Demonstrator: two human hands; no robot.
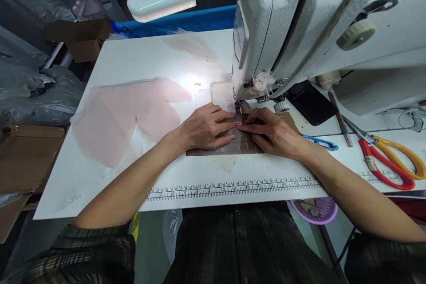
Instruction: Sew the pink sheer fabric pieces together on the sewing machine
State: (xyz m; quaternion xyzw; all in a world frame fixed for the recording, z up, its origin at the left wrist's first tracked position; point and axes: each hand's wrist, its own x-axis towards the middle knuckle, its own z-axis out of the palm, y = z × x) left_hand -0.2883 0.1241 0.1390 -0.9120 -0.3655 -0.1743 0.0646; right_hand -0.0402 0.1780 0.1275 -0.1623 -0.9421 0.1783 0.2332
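My left hand (210,128) lies flat with its fingers stretched over a small sheer piece of fabric (234,144), just in front of the presser foot (238,107) of a white sewing machine (258,31). From the other side my right hand (271,132) reaches in, thumb and fingertips closed together at the fabric's right edge. Under both hands is a brown sheet (253,145) set on the tabletop. A larger sheer pink fabric piece (133,106) is spread on the left of the table.
A lit lamp (163,1) hangs over the white table (100,195). Right of the machine are a black phone (311,102), red-and-yellow scissors (388,159) and blue thread snips (320,142). A printed ruler (233,188) follows the front edge; a purple basket (319,213) is below.
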